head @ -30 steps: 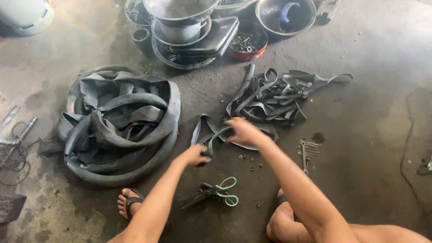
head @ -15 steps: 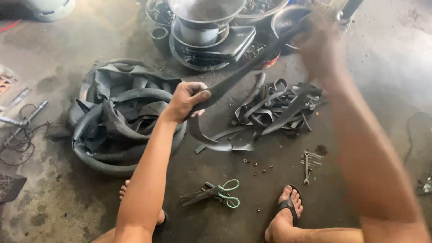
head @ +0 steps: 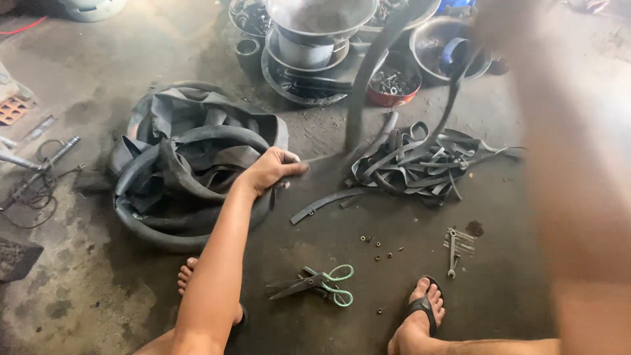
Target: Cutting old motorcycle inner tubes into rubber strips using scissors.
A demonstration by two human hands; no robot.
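Note:
My left hand is closed on one end of a long black rubber strip, low over the floor beside a heap of black inner tubes. The strip runs right from that hand, then rises steeply to the top of the view. My right hand is raised there, close to the camera and blurred, and seems to grip the strip's upper end. A second thin strip hangs below it toward a pile of cut rubber strips.
Green-handled scissors lie on the concrete between my sandalled feet. Small wrenches and loose nuts lie to the right. Stacked metal bowls and a red bowl of bolts stand behind. Tools and wire lie at left.
Both hands were together low over the strip pile. My right hand has risen high with the strip, drawing it long, while my left hand moved left toward the tube heap, holding the other end.

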